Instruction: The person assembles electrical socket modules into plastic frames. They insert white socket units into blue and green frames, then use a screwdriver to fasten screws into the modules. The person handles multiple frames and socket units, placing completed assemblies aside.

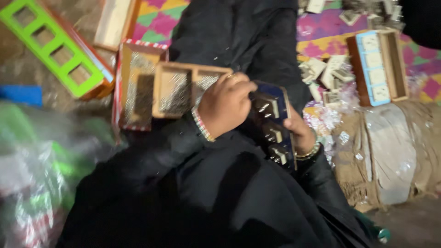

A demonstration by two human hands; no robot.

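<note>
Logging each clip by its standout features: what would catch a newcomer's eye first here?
At centre, the left hand and right hand hold a dark blue switch panel over a black-clothed lap. Top left lies a bright green frame with square openings; at right a light blue switch panel sits in a wooden box on a colourful patterned mat.

Single view only, from a head-worn camera. It looks steeply down over the wearer's dark-clothed lap, at close range to the hands [257,119]. The frame is tilted and motion-blurred. Surrounding floor with a patterned mat [321,32] fills the upper edges.
</note>
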